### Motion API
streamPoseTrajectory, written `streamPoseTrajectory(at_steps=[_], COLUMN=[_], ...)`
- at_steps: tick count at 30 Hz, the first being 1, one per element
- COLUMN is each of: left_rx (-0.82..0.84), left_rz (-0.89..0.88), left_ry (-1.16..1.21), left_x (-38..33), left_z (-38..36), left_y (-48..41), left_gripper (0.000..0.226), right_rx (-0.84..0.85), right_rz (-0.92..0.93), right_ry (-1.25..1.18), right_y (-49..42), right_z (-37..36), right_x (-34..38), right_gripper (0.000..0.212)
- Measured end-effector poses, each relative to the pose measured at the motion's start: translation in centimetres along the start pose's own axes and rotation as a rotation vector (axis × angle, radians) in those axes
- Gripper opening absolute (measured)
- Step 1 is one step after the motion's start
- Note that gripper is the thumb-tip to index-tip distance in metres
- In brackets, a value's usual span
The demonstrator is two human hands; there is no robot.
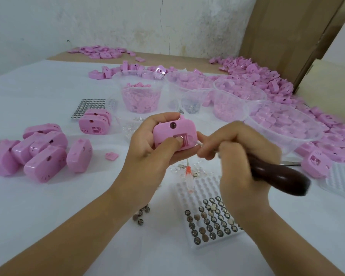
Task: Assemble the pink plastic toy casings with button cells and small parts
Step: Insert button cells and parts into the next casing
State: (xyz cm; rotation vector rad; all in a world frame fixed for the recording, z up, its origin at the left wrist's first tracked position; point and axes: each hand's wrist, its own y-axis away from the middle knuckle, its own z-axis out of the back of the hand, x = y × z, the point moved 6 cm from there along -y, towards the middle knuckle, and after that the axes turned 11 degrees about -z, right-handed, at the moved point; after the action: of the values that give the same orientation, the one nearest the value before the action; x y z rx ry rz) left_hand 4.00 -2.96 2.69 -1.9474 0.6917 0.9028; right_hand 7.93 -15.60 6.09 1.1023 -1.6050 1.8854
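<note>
My left hand (147,144) grips the pink casing (179,128) mid-table, thumb steadying its open compartment. My right hand (237,150) clenches a dark-handled tool (281,176), fingertips at the casing's right edge. Button-cell tray (211,222) sits near.

Left hand (147,142) grips pink casing (184,128), thumb pressed on it; right hand (241,152) (fingertips pinched) fists dark handle (281,176).

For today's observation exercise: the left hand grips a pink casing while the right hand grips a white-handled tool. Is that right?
The handle colour is wrong. In the head view the left hand grips the pink casing while the right hand grips a dark-handled tool.
</note>
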Motion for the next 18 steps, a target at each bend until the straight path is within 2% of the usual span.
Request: streamPoseTrajectory(at_steps=[2,4,7,10,15,18], left_rx=[-0.029,-0.033,-0.022,-0.028,0.004,0.058], left_rz=[0.034,0.060,0.109,0.142,0.187,0.251], left_ry=[0.028,0.069,0.188,0.201,0.023,-0.004], left_x=[0.2,0.3,0.3,0.2,0.3,0.2], left_z=[0.2,0.2,0.2,0.2,0.5,0.5], left_y=[0.0,0.0,-0.2,-0.4,-0.7,-0.8], left_gripper=[0.032,0.034,0.036,0.028,0.020,0.033], right_rx=[0.000,0.049,0.299,0.517,0.524,0.522], right_rz=[0.016,0.059,0.133,0.132,0.091,0.101], right_ry=[-0.101,-0.073,0.130,0.240,0.211,0.204], right_y=[-0.6,-1.4,-2.1,-2.1,-2.3,-2.4], right_z=[0.6,0.6,-0.6,-1.2,-1.0,-0.8], right_x=[0.1,0.1,-0.4,-1.7,-2.1,-2.0], right_gripper=[0.018,0.019,0.012,0.029,0.025,0.024])
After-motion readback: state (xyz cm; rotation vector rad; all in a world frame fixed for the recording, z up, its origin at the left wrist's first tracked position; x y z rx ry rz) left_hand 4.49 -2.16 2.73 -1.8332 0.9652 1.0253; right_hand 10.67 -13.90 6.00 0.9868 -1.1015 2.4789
